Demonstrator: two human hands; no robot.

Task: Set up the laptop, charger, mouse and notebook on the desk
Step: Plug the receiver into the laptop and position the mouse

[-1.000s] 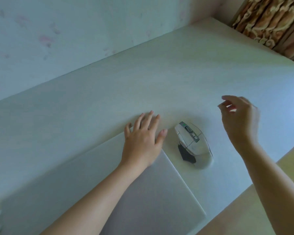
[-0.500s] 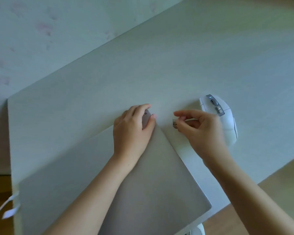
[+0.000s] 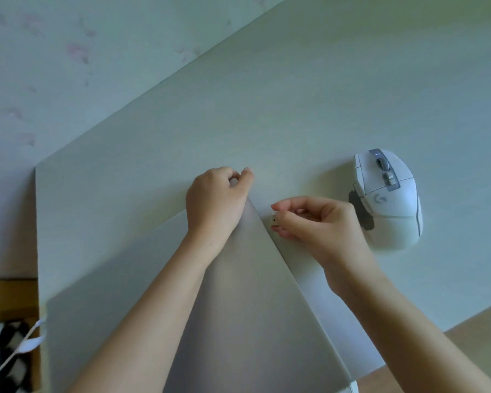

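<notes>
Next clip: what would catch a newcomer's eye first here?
Both hands meet at the far corner of the closed laptop mid-desk: the left hand grips that corner, the right hand pinches a small USB plug at its right edge. A white mouse sits further right.

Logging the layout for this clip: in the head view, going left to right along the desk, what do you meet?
White cable at the desk's left edge → left hand gripping the closed laptop's far corner → small USB plug → right hand pinching it → white mouse.
</notes>
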